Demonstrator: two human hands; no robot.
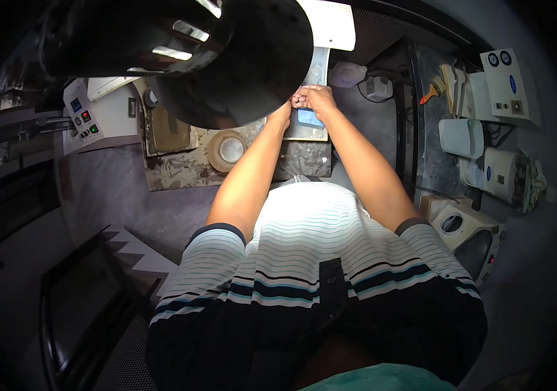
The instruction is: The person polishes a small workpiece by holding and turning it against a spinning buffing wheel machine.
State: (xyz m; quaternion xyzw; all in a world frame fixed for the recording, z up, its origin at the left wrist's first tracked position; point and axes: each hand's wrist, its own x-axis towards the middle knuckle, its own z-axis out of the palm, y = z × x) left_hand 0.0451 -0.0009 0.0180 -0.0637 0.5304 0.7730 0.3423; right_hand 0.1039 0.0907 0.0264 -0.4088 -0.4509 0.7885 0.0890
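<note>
My right hand (319,98) is over the work surface with its fingers curled inward and closed. Whatever may be between them is too small or hidden to make out. Close beside it is my left hand (282,115), whose fingers are mostly covered by the large black lamp shade (252,72). Just below both hands, a small blue rectangular panel (309,117) lies on a light-coloured board (314,135). To the left of my left forearm, a round bowl (216,158) with a pale inside rests on the stained bench top (174,171).
A white machine with buttons (106,120) stands at the left. On the right shelf are an orange-handled brush (431,91), a white container (461,137) and a gauge unit (506,85). A clear plastic bag (347,74) lies beyond my right hand.
</note>
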